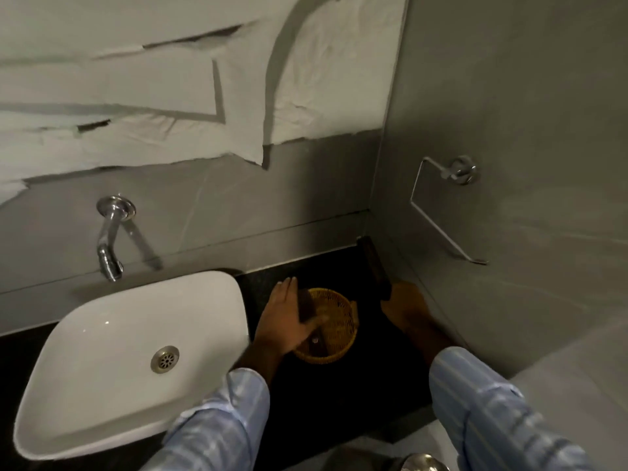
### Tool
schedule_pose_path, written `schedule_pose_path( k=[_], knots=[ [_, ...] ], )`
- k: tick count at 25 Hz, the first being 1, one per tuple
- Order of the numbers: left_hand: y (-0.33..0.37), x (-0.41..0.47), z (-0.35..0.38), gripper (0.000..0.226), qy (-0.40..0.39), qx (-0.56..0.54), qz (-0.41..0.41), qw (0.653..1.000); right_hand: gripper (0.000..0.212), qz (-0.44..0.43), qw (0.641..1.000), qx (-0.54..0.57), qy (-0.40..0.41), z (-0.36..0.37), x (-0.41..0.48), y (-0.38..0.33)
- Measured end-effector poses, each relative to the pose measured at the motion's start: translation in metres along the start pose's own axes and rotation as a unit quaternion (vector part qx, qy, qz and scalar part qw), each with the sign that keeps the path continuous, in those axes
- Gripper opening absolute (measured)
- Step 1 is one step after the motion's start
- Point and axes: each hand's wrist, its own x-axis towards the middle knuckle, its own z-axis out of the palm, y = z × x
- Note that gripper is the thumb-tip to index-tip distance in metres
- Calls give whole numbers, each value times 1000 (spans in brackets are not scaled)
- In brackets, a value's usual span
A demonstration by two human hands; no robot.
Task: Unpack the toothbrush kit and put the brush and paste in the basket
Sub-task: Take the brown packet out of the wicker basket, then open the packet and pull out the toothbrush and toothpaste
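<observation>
A round yellow wicker basket [339, 321] stands on the black counter [323, 396] to the right of the sink. My left hand [283, 321] lies over the basket's left rim, with the fingers stretched along the outside and the thumb reaching inside. A small pale item [315, 340] sits in the basket bottom, too blurred to name. My right hand [406, 309] is at the back right corner, shut on a long dark toothbrush kit box [373, 265]. The box points up and away toward the wall corner. No brush or paste shows.
A white basin [112, 351] with a metal drain fills the left of the counter, under a chrome wall tap [110, 239]. A chrome wire holder [441, 205] hangs on the grey right wall. Walls close the counter at the back and right.
</observation>
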Motion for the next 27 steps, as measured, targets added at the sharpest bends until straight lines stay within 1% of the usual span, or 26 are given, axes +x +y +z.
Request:
schedule_pose_path(
  k=[2, 5, 6, 8, 9, 10, 13, 16, 17, 19, 22, 25, 27],
  knots=[
    [28, 8, -29, 101, 30, -34, 25, 999, 41, -31, 999, 6, 28, -20, -12, -10],
    [66, 21, -74, 87, 81, -97, 49, 991, 47, -68, 996, -14, 59, -50, -28, -28],
    [79, 25, -90, 83, 90, -106, 48, 989, 50, -84, 994, -18, 71, -61, -34, -34],
    [100, 31, -121, 71, 105, -87, 63, 989, 47, -108, 990, -1, 94, -82, -44, -46],
    [111, 33, -137, 64, 110, -86, 78, 987, 44, -124, 986, 14, 108, -92, -50, -53],
    [121, 33, -152, 59, 108, -108, 87, 984, 41, -143, 982, 25, 123, -102, -55, -60],
    [151, 30, -192, 50, 110, -217, 85, 966, 32, -192, 966, 48, 169, -130, -74, -76],
    [173, 29, -220, 32, 122, -280, 91, 948, 25, -237, 948, 41, 208, -155, -86, -84],
    [178, 27, -229, 25, 117, -307, 96, 940, 27, -244, 947, 40, 206, -163, -90, -86],
    [186, 24, -245, 19, 112, -337, 106, 929, 35, -248, 947, 37, 200, -177, -95, -90],
    [197, 13, -263, 18, 103, -329, 126, 930, 41, -252, 941, 35, 222, -193, -99, -92],
    [206, 8, -275, 20, 119, -267, 130, 948, 42, -262, 934, 27, 241, -202, -102, -95],
    [211, 8, -280, 21, 131, -251, 127, 951, 43, -264, 933, 34, 242, -206, -103, -95]
  ],
)
